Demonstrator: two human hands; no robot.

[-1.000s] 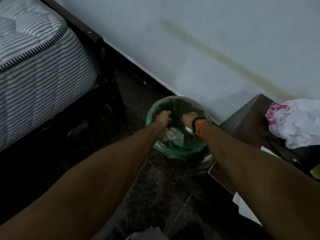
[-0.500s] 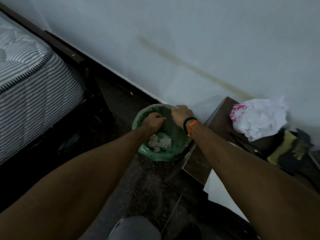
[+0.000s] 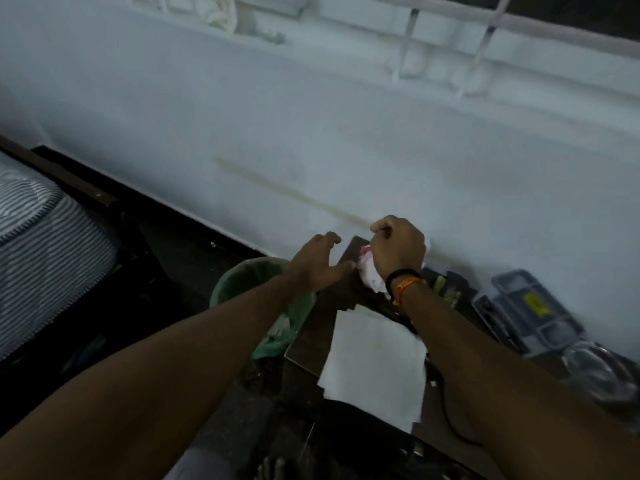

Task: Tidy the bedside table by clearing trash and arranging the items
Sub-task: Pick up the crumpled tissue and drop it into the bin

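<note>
- Both hands have left the green-lined bin (image 3: 242, 282), where they were half a second ago, and now sit over the far corner of the bedside table (image 3: 311, 337).
- The right hand (image 3: 398, 251) is curled into a fist on top of the crumpled white-and-pink paper (image 3: 372, 277); its fingers seem to close on the wad, though the hand hides most of it. The paper lies at the table's back corner near the wall, as before.
- The left hand (image 3: 317, 263) is spread loosely, fingers apart, holding nothing, and its thumb side reaches to the paper's left edge.
- The bin stands on the floor just left of the table, with white scraps (image 3: 280, 327) in its liner, partly hidden by the left forearm.
- A flat white sheet (image 3: 375, 365) lies on the table's near part, between the two forearms.
- The camera has swung up and right: a grey compartment tray (image 3: 530, 313) now shows at the table's right, beside the wall, and the striped mattress (image 3: 45, 247) has slid to the left edge.
</note>
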